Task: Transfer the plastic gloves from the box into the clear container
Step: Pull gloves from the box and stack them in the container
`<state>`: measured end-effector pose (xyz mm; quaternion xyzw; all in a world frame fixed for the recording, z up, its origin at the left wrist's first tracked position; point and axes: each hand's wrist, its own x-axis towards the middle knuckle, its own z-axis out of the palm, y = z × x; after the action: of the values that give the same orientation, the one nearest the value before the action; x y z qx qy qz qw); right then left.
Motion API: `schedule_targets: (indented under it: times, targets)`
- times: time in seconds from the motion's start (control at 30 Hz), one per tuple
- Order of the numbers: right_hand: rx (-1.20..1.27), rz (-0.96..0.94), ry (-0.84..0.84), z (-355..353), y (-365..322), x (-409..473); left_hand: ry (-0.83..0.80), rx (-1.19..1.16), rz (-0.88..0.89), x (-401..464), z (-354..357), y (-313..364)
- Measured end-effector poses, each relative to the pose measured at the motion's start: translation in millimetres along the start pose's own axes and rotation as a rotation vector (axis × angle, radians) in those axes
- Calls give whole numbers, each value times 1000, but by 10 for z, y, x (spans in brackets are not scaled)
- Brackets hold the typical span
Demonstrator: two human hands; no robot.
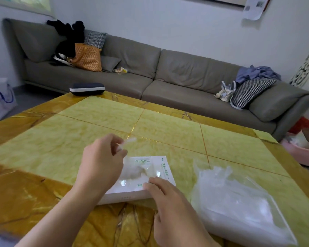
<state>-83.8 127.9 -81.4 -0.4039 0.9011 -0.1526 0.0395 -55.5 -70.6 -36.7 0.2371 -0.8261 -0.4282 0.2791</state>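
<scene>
since the box (141,177) slides on the bench (78,132), my right hand (169,207) presses flat fingers on its near edge while my left hand (103,157) pinches a glove (128,142) up out of the slot. container (239,202) sits just right of the box, so it's a short carry.

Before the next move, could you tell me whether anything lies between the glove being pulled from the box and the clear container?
Nothing visible does. The left hand pinches a glove above the box; only bare table separates it from the clear container.
</scene>
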Motion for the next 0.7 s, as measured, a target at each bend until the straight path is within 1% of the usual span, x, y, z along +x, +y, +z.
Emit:
schedule_targets:
  times: [0.1,0.2,0.3,0.37,0.43,0.47,0.5,0.57,0.63,0.7]
  targets:
    - [20,-2,14,0,5,-18,91,-436,16,-26,-137,153]
    - [39,-5,6,12,-6,-28,82,-752,28,-33,-261,287]
    - [88,36,28,-12,-50,-32,28,-937,-58,-65,-236,345]
    - [210,23,102,-100,-124,-64,-16,-989,-114,-105,-167,368]
    - [570,-8,173,-221,-200,-94,-41,-1005,-124,-158,-99,368]
    - [768,0,178,-294,-212,-115,-49,-985,-110,-193,-57,385]
    - [915,19,174,-358,-199,-135,-55,-937,-85,-233,-14,405]
    - [1082,52,185,-449,-160,-144,-43,-761,17,-306,39,441]
    - [1303,48,189,-521,-79,-172,-1,-560,147,-350,59,486]
    - [1563,6,166,-597,-4,-233,28,-461,210,-367,51,488]
